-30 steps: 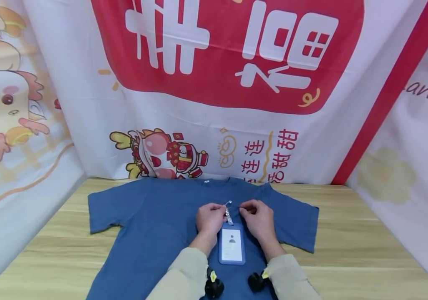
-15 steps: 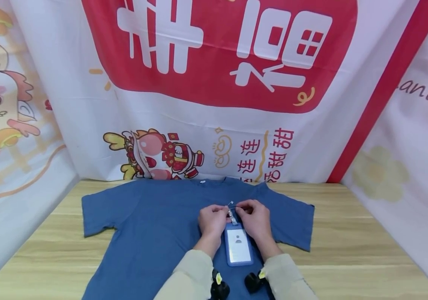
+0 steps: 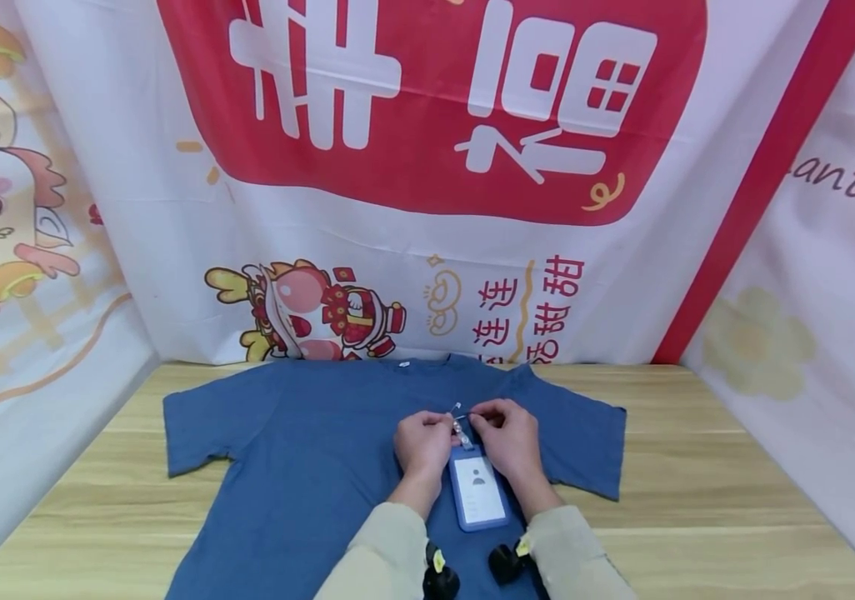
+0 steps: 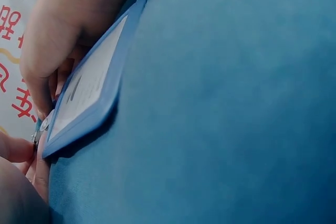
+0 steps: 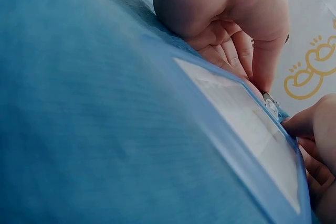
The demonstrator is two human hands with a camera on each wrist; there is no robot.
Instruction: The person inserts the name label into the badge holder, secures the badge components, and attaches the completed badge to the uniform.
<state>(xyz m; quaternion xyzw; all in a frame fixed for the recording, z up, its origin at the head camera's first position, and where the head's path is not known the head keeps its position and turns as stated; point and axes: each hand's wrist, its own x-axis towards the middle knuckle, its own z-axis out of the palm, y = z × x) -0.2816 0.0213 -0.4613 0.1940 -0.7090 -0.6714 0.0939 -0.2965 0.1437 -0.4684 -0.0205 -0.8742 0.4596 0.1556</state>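
Note:
A blue T-shirt [image 3: 307,450] lies spread out, collar away from me. On its chest rests a blue badge holder [image 3: 480,492] with a white card, its top joined to a small metal clip with a clear strap [image 3: 463,435]. My left hand [image 3: 425,446] pinches the clip between thumb and forefinger. A thin metal piece [image 3: 457,407] sticks up beyond those fingertips. Close by on the right, my right hand [image 3: 508,437] pinches a small fold of the shirt near the clip. In the right wrist view, fingertips of both hands nearly meet at the clip [image 5: 269,103].
Underneath is a wood-grain table [image 3: 697,467], bare to the right of the shirt. A printed white and red cloth [image 3: 427,192] hangs along the back, with more cloth on both sides. Black wrist cameras [image 3: 506,564] sit below the sleeves.
My right hand has come closer to the left one at the clip. The badge holder's lower end has swung to the right. During the last half second little has moved.

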